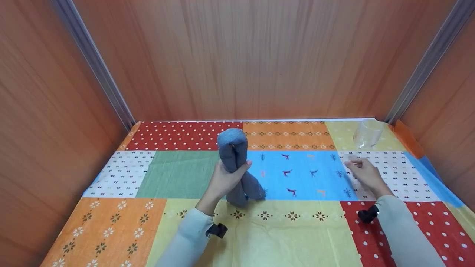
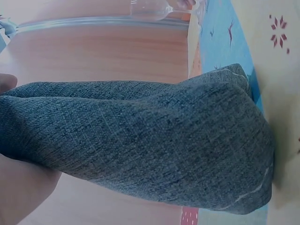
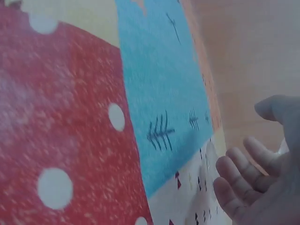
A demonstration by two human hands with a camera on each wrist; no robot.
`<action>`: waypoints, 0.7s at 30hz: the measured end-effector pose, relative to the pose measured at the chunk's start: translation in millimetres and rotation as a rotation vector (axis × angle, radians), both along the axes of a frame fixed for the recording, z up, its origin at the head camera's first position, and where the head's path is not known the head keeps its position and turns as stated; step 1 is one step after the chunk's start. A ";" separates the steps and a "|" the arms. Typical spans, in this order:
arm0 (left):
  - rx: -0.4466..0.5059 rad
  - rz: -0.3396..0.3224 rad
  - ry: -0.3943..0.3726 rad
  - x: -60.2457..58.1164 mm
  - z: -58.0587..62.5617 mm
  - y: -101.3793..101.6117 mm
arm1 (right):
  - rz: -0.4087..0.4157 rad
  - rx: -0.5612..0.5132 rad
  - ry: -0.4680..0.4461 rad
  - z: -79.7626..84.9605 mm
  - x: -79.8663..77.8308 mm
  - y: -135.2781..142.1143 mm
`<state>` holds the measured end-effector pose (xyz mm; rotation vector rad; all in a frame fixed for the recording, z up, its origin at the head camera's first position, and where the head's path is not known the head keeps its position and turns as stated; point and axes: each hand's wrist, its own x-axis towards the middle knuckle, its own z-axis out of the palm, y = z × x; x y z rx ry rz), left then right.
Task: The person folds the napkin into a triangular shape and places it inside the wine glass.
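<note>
My left hand grips a grey U-shaped neck pillow around its middle, squeezing the two arms together. The pillow stands upright, curved part on top, its two ends down at the tablecloth. Up close in the left wrist view, the woven grey fabric fills the frame, with a pale seam near the ends. At the right, my right hand is beside the stem and foot of a clear wine glass. In the right wrist view its fingers are loosely bent, thumb apart, with nothing between them.
A patchwork-patterned cloth covers the table. Wood-grain panels stand at the back and on both sides, joined by metal corner posts. The wine glass is close to the back right corner.
</note>
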<state>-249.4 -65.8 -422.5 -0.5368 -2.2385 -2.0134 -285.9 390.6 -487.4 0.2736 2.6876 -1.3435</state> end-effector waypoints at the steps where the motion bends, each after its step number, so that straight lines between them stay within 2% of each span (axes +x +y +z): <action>1: 0.002 0.007 -0.004 -0.2 -0.6 -2.3 | -0.015 -0.023 -0.015 -0.2 -0.5 3.1; 9: -0.012 0.020 -0.013 -1.6 -2.9 -11.1 | -0.134 -0.123 0.039 -1.4 -12.1 17.6; 15: -0.009 0.022 -0.010 -1.0 -3.8 -14.9 | -0.145 -0.197 0.068 -3.7 -24.1 17.1; 21: -0.019 0.071 -0.037 -2.8 -4.3 -21.3 | -0.131 -0.240 0.048 -0.7 -31.8 11.7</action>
